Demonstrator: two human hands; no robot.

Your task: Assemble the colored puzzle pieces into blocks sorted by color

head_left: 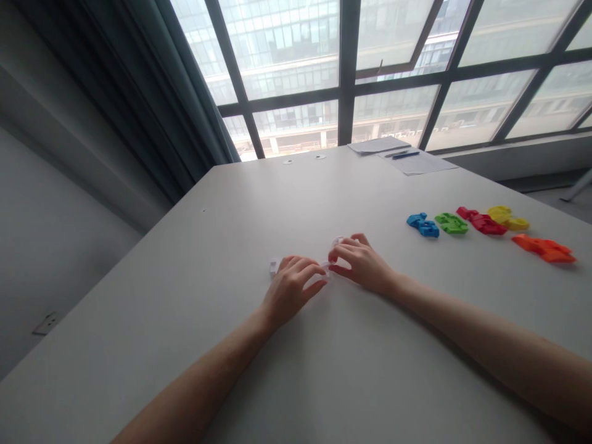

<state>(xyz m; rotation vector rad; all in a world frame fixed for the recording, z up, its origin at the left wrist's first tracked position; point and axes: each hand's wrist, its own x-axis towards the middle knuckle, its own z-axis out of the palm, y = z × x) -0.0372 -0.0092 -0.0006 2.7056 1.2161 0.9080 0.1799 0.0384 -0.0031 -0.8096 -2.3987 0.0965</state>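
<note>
Near the middle of the white table, my left hand (294, 282) has its fingers curled, with thumb and fingertips at a small white plastic piece (326, 270). From the other side, my right hand (359, 260) pinches at that piece too, its fingers bent. Much of the piece is covered by fingers, so its shape does not show fully. A white block-like part (273, 267) lies just beyond the left hand's knuckles. Behind the right hand's fingers a further white part (338, 240) partly shows.
To the right lie blue (423, 225), green (452, 223), red (483, 221), yellow (507, 217) and orange (544, 248) plastic pieces. Paper sheets (428, 164) and dark pens (406, 155) rest at the table's far end. A curtain (134, 80) hangs left of the windows.
</note>
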